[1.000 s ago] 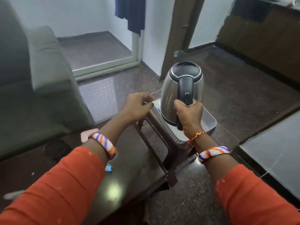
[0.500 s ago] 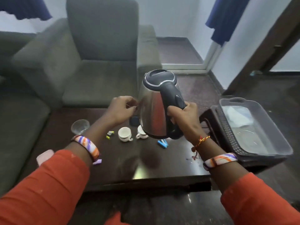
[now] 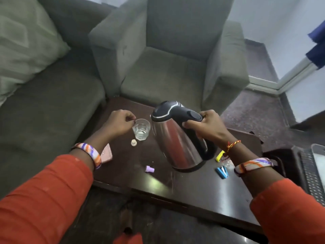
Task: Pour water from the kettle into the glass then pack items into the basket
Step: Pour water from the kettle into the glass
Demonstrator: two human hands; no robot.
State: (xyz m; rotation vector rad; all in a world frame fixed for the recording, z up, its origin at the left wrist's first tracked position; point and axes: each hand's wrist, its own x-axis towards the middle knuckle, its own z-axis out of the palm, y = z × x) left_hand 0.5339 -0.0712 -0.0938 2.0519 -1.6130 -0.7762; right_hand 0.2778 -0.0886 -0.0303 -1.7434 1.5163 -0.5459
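Since half a second ago the steel kettle [image 3: 177,136] has swung left across the dark table [image 3: 193,187] and tipped, its lid end now leaning toward the glass [image 3: 141,129], which has come from the far left of the table to a spot just beside the kettle's spout side. At far left stands a grey-green sofa with a pale cushion [image 3: 26,41]; a matching armchair [image 3: 168,55] sits behind the table. The left hand [image 3: 119,123], out of an orange sleeve [image 3: 44,199] with a striped wristband [image 3: 89,154], is loosely curled with its fingertips at the glass's rim; whether this grip pinches the rim or only touches it cannot be told. A pink flat object [image 3: 107,154] lies partly hidden under that wrist. The glass stands upright on the table, and any water in it is too unclear to call. Just in front of it lies a small cream cap-like piece [image 3: 134,142], and nearer the camera a small lilac piece [image 3: 149,169]. The kettle hangs off the table, tilted left, its base raised toward the right. The right hand [image 3: 208,126] has its grip clamped around the kettle's black handle [image 3: 191,116]. Below that wrist lie a yellow clip [image 3: 220,155] and a blue clip [image 3: 222,172]. At the right edge, on a dark stool beside the table, the grey basket [image 3: 314,175] is partly in frame.
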